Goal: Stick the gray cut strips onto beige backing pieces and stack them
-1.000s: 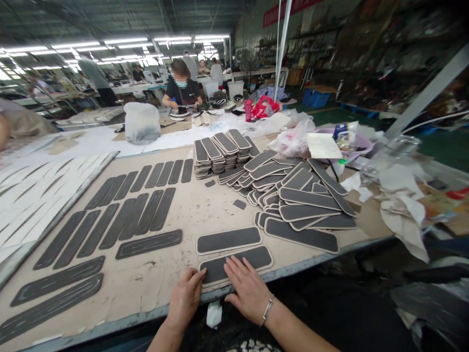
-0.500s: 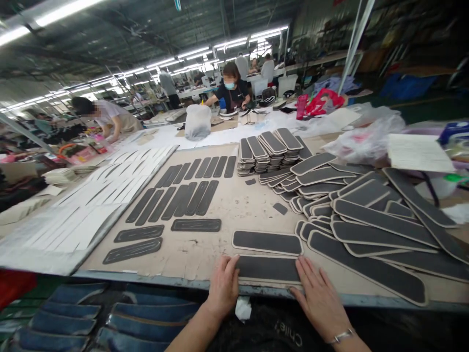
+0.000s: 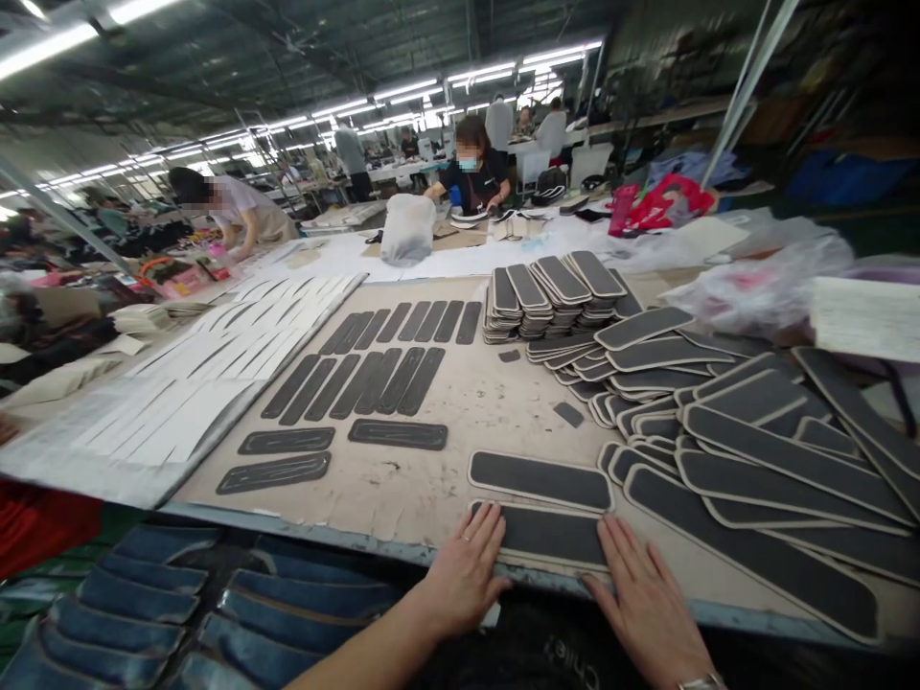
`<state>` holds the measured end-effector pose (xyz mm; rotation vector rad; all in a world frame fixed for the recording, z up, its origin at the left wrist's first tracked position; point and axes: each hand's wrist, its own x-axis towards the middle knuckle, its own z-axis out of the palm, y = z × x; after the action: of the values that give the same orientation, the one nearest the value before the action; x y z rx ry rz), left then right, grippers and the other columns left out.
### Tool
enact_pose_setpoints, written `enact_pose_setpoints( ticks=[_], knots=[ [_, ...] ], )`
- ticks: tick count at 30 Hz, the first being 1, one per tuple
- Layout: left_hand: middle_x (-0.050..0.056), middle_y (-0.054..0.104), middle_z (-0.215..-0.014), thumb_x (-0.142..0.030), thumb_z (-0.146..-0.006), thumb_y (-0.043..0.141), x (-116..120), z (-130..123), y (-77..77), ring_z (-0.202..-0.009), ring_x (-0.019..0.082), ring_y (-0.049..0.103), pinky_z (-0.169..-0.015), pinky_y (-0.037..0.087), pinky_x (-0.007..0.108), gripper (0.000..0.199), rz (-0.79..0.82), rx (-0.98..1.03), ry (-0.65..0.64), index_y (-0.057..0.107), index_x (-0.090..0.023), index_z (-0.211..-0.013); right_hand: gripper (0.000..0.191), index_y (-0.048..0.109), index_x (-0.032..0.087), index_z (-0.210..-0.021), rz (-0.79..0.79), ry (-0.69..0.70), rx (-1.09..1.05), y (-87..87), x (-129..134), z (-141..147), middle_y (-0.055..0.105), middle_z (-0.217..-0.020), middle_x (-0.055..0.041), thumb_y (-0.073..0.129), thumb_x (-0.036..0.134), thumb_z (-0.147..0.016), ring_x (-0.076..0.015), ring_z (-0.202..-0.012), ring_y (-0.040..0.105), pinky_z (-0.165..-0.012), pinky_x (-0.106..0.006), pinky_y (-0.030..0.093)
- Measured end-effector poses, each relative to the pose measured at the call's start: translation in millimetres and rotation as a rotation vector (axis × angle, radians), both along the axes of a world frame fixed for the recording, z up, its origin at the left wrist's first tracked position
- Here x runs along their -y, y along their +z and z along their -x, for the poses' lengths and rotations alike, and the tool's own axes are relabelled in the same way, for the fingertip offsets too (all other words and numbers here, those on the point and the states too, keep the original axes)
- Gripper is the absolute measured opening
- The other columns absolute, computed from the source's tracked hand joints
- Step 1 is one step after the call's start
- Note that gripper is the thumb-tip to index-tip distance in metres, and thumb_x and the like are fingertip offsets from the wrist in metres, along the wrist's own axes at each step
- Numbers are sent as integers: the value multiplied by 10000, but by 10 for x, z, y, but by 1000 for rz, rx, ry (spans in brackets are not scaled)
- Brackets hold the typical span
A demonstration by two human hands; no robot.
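while white pieces (image 3: 208, 374) lie at the far left, dark, streaked strips (image 3: 397, 434) form loose rows on the desk (image 3: 402, 484). next comes the person's left hand (image 3: 467, 573), its fingers close together and laid flat over the left end of the pale-edged strip (image 3: 553, 537) at the near edge; a second ago they seemed to pinch that end. another bordered strip (image 3: 539, 481) lies just beyond, with neat stacks (image 3: 564, 278) farther back. the right hand (image 3: 651, 594) has moved from the strip's middle to its right end, fingers slightly spread on top, thumb apart. that probably leaves the piece steadied at both ends. rightmost, a jumbled heap (image 3: 769, 467) of similar strips spreads out.
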<state>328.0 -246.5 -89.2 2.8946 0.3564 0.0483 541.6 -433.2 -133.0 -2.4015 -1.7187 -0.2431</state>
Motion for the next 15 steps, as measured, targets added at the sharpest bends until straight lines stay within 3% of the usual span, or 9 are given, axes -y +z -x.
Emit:
enact_pose_setpoints(
  ticks=[4,7,10,15],
  knots=[
    [112,403,-1355,-231,-881,399,-160,299,-95,-1292,218,292,-1028,343,403,403,91,152,23,412,-161,-1278,762,80,150,-1408,31,-11,-16,2,-2,-1,256,-1432,-84,375,540,-824,-255,-1310,212,-1041,-477,202],
    [111,518,-1205,-229,-876,424,-211,318,-100,-1184,203,426,-975,410,385,302,196,268,88,526,-175,-1155,762,87,146,-1407,40,-12,-13,-1,4,-1,258,-1431,-82,373,546,-824,-250,-1310,211,-1042,-473,206],
    [94,559,-1069,-229,-867,450,-225,264,-51,-1072,190,488,-923,446,361,240,278,309,100,578,-176,-1064,766,90,143,-1406,43,-15,-7,6,9,2,261,-1431,-83,371,554,-823,-248,-1310,212,-1041,-470,213],
    [82,564,-1015,-216,-866,458,-225,229,-9,-1029,180,490,-896,450,338,216,312,342,87,589,-174,-1032,773,93,140,-1406,39,-12,-10,24,5,3,266,-1428,-92,366,567,-822,-258,-1306,219,-1037,-474,221]
  ],
)
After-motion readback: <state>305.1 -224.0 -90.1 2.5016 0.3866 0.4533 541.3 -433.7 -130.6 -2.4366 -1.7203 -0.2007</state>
